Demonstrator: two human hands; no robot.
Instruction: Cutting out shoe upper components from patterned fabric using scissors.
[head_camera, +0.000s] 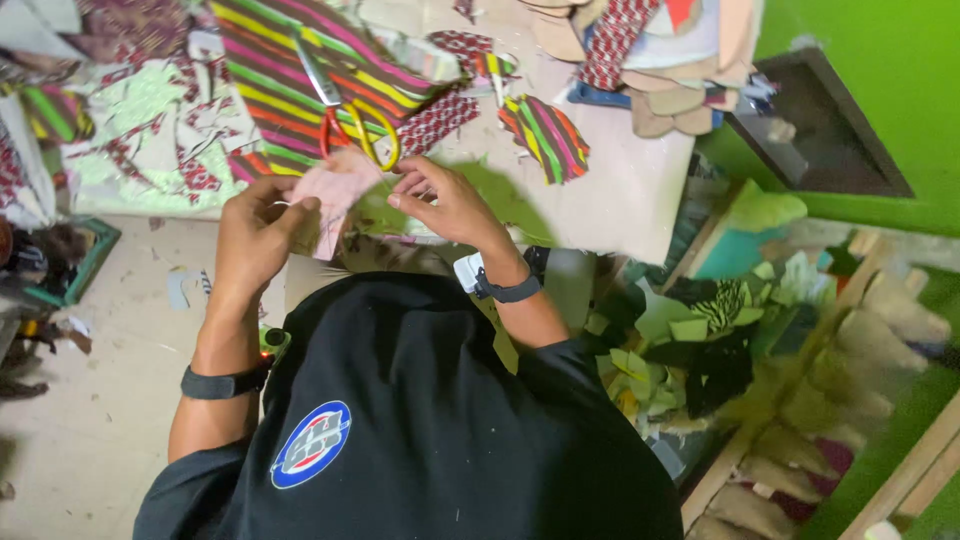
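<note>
**Two hands hold a pink piece at the bench edge**

A small pale pink piece, flat and soft-looking, sits at the near edge of the bench, held between the person's two hands. The left hand pinches the pink piece's left edge, thumb and fingers closed on it. The right hand is at its right side, fingers curled with the tips touching its upper right corner; whether they grip it or only touch it cannot be told. The hands are a little apart, with the pink piece spanning the gap.

Just beyond the pink piece lies a pair of scissors with orange and yellow handles, the handles nearest the piece and the blades pointing away. The scissors rest on a striped fabric in green, yellow, pink and orange. To the right of the pink piece, further up the bench, lies a smaller striped cut-out. Far beyond it on the right is a stack of tan shapes. Left of the pink piece is a scatter of red-patterned scraps. Below and right of the pink piece, off the bench, a heap of green and black offcuts lies.

Both wrists wear dark bands, and the person wears a black shirt.
</note>
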